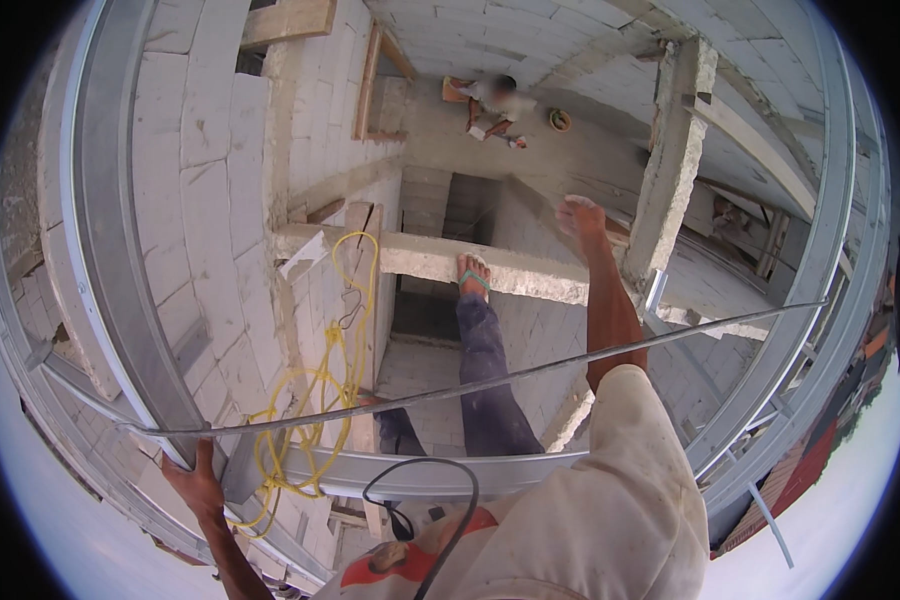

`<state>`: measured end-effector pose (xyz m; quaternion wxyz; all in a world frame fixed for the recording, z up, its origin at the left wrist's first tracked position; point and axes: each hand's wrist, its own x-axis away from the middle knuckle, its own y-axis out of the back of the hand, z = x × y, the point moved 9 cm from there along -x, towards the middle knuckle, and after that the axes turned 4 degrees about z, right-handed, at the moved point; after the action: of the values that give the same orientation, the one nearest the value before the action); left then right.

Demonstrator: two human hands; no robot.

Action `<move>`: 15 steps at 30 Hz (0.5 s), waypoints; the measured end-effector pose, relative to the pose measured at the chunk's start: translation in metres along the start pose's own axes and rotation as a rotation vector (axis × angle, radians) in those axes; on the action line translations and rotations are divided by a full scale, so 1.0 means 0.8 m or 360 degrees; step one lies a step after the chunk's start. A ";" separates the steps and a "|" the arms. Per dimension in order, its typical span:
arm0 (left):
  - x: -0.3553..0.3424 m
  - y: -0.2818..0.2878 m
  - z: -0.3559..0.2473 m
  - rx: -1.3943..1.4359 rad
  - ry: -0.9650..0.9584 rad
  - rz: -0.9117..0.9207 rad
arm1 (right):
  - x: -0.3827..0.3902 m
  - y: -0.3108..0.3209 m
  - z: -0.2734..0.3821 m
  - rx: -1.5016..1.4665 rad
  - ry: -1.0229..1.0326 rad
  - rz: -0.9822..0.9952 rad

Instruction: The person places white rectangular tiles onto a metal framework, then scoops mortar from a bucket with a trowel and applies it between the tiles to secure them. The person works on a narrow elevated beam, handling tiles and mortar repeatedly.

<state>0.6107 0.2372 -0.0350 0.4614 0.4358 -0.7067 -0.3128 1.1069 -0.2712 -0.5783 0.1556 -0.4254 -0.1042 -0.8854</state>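
Currently clasping one grey steel channel (110,250), along the left side, with left hand (198,485) curled and partly hidden beneath. Running lengthwise forward from there, cut off at the top edge. Crossed near that hand by one thin grey rod (410,401); just beside, one tangled yellow cord (334,337). Reaching out with right hand (582,214) near one concrete post (673,150); cannot tell whether spread or pressed together. Farther out, one sandalled foot (473,272) on one concrete beam (540,275); below, one blurred co-worker (496,100).

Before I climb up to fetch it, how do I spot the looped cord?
Follow the grey metal beam at left down to the left hand. Right of that hand, the cord hangs in loose loops, bright yellow, unlike the black cable.
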 end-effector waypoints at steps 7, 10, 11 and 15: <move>0.001 -0.009 -0.007 0.0067 0.0040 0.0038 | -0.046 -0.012 0.001 0.0002 -0.0038 -0.0043; -0.002 -0.007 0.002 0.0101 0.0030 0.0089 | -0.064 -0.016 0.005 0.0041 -0.0047 -0.0070; -0.002 -0.007 0.004 0.0098 0.0039 0.0097 | -0.068 -0.017 0.008 0.0056 -0.0037 -0.0071; 0.000 -0.007 0.007 0.0072 0.0064 0.0087 | -0.088 -0.026 0.013 0.0103 -0.0040 -0.0099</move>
<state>0.6073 0.2351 -0.0420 0.4739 0.4327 -0.7159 -0.2752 1.1484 -0.2356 -0.6281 0.1404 -0.4278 -0.1480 -0.8806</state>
